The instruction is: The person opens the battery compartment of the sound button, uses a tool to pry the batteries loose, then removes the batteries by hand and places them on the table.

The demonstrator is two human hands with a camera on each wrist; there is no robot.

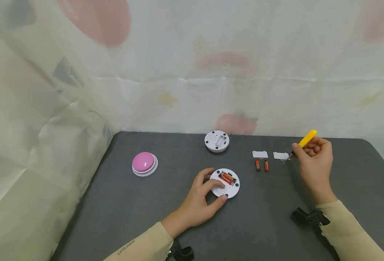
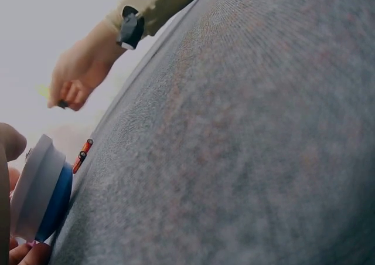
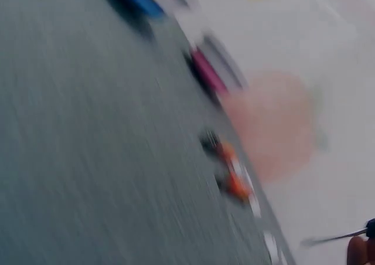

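Note:
My left hand [image 1: 198, 203] grips an upturned buzzer button [image 1: 232, 192] by its rim, thumb at the near edge and fingers around the left side. Its white underside faces up, with two red-and-orange batteries [image 1: 227, 178] in the uncovered compartment. In the left wrist view its blue top [image 2: 57, 203] is turned down to the table. Over to the right, my right hand [image 1: 316, 166] holds a screwdriver [image 1: 307, 139] by the yellow handle. The thin shaft slants down to the left, its tip beside a white battery cover [image 1: 280, 156].
Another battery cover [image 1: 260, 154] lies to the left, above two loose batteries [image 1: 257, 165]. At the back stands a second upturned buzzer [image 1: 216, 142] with its compartment uncovered. A pink-topped buzzer [image 1: 143, 162] sits upright on the left. Patterned cloth [image 1: 185, 105] hangs behind the dark table [image 1: 263, 224].

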